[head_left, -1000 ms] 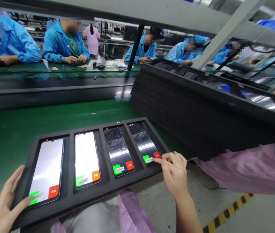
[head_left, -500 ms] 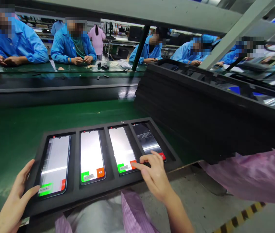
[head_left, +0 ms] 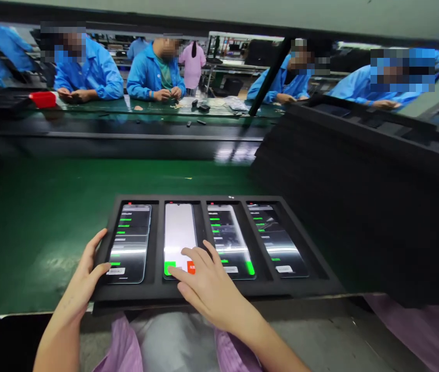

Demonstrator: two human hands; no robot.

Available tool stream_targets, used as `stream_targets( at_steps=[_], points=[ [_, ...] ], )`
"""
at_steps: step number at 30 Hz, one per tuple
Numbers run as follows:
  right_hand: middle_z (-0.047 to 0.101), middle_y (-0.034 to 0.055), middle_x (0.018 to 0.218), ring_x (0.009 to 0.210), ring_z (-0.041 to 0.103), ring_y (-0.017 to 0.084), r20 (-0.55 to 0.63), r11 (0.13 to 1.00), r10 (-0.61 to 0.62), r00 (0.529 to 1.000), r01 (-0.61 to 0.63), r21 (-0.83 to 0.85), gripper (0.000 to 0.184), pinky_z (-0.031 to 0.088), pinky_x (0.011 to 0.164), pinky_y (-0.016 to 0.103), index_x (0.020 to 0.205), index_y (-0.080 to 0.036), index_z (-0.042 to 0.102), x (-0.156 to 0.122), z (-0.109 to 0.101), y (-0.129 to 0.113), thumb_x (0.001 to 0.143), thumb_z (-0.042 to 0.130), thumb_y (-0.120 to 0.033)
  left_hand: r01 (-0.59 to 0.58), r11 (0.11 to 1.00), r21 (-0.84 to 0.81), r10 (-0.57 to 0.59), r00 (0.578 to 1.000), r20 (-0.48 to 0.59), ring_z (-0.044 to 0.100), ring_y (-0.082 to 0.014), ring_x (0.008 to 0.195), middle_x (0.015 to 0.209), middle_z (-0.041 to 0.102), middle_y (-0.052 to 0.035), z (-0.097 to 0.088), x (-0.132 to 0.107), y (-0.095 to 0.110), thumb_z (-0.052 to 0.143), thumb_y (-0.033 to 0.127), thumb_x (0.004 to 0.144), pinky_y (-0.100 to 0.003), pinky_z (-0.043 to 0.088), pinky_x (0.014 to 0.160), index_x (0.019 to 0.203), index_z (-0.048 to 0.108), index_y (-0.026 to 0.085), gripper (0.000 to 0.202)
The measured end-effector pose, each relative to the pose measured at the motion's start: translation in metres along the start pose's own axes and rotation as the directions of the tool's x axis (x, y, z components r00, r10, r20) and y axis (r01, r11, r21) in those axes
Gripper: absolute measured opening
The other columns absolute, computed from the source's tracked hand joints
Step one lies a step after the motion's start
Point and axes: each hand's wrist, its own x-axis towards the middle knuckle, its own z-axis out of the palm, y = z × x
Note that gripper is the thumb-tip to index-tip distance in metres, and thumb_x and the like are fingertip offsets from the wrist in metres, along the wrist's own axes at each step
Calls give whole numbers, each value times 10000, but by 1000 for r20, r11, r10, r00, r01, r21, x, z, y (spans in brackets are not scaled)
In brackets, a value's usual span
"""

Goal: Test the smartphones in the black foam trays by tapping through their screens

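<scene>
A black foam tray (head_left: pixel 219 294) lies on the green belt and holds several phones side by side. My left hand (head_left: pixel 85 276) rests open on the tray's left edge, its thumb on the bottom of the leftmost phone (head_left: pixel 129 243). My right hand (head_left: pixel 207 281) reaches over the front rim, fingers spread, with a fingertip on the green button of the second phone (head_left: pixel 179 235), whose screen is white. The third phone (head_left: pixel 229 243) and the fourth phone (head_left: pixel 279 243) show dark screens with green lines.
A tall stack of black foam trays (head_left: pixel 359 181) stands right of the tray. The green conveyor belt (head_left: pixel 41 217) stretches left. Several people in blue coats work at a far bench (head_left: pixel 145 108), where a red bin (head_left: pixel 44 99) sits.
My right hand has moved left from the fourth phone, past the third, to the second. Three screens switched from white to dark lists. The view shifted right, and my left thumb stays on the leftmost phone.
</scene>
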Motion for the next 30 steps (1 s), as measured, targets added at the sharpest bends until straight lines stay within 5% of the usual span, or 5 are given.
stream_targets(
  at_steps=[6, 11, 16, 22, 30],
  points=[
    [568, 78, 1127, 1085, 489, 213, -32, 1000, 5, 999, -5, -7, 299, 300, 1024, 500, 1064, -278, 629, 7, 9, 3, 937, 361, -317, 1, 998, -59, 1, 999, 42, 391, -287, 1282, 1447, 353, -66, -3, 2, -1, 511, 240, 650, -400, 402, 1002, 1357, 321, 225, 732],
    [577, 71, 1087, 1063, 503, 208, -73, 997, 32, 997, -37, -67, 302, 305, 1009, 509, 997, -281, 640, 7, 8, 18, 935, 346, -257, -24, 997, -76, 32, 993, 110, 426, -283, 1244, 1377, 426, -81, -6, 9, -1, 530, 195, 621, -395, 418, 965, 1368, 288, 246, 787],
    [570, 77, 1092, 1056, 512, 213, -16, 975, 40, 999, -42, -216, 286, 333, 979, 503, 1008, -283, 625, 11, 14, 30, 935, 348, -291, -55, 998, 6, 55, 997, 59, 339, -308, 1285, 1504, 161, -104, -4, 24, 5, 582, 175, 562, -423, 361, 1003, 1422, 132, 267, 975],
    [555, 140, 1071, 1038, 501, 267, -193, 888, 175, 965, -239, -392, 434, 334, 963, 536, 993, -207, 661, 24, 28, 24, 947, 255, -351, -69, 997, 44, 68, 998, 16, 410, -330, 1206, 1502, 82, -154, 0, 47, 10, 601, 208, 569, -490, 356, 982, 1425, 104, 253, 991],
    [563, 82, 970, 937, 526, 211, -222, 956, 144, 964, -193, -220, 387, 279, 993, 533, 1002, -239, 641, 16, 17, 22, 947, 269, -330, -70, 996, -49, 73, 995, 69, 303, -328, 1330, 1536, 98, -119, -4, 34, 9, 550, 258, 653, -491, 283, 1056, 1416, 122, 268, 876]
  ],
)
